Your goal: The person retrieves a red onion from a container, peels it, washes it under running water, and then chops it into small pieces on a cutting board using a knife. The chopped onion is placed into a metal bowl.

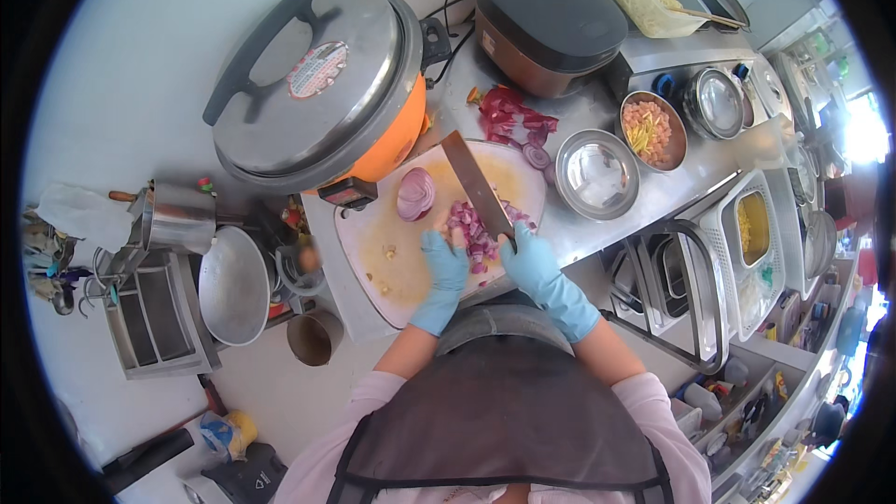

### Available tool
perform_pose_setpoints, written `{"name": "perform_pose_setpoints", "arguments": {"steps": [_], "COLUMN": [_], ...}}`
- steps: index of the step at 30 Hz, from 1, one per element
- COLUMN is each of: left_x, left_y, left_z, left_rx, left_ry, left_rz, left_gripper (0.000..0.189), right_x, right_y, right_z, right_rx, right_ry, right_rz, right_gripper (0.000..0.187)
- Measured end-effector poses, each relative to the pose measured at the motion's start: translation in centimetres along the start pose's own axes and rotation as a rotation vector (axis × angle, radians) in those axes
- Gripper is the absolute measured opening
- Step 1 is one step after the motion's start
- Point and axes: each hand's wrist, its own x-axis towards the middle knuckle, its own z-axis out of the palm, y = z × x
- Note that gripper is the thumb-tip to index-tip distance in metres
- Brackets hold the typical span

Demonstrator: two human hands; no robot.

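Observation:
My right hand (530, 259), in a light blue glove, grips the handle of a kitchen cleaver (476, 182). The blade slants up and to the left across a pile of chopped red onion (473, 227). At the pile's left edge rests my left hand (446, 262), also gloved, its fingertips against the pieces; whether it grips any is unclear. A larger peeled piece of red onion (416, 194) sits above it on the stained white cutting board (392, 287).
A large orange cooker (392, 150) with a steel lid stands behind the board. Onion skins (507, 115) lie near a dark rice cooker (549, 28). To the right are a steel bowl (597, 175) and a bowl of diced meat (647, 129). A wok (234, 287) hangs at left.

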Motion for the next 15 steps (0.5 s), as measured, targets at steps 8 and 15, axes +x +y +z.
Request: {"name": "perform_pose_setpoints", "arguments": {"steps": [8,15], "left_x": [-1.7,2.2], "left_y": [4.8,12.2], "left_z": [-8.7,-5.5], "left_rx": [0.260,0.588], "left_ry": [0.109,-0.372], "left_rz": [0.454,0.791], "left_gripper": [0.036,0.039], "right_x": [-2.3,-0.5], "right_y": [3.6,3.9], "right_z": [-1.3,-1.5], "right_rx": [-0.088,-0.329], "right_ry": [-0.011,-0.132], "right_rz": [-0.320,-0.518], "right_gripper": [0.025,0.016]}}
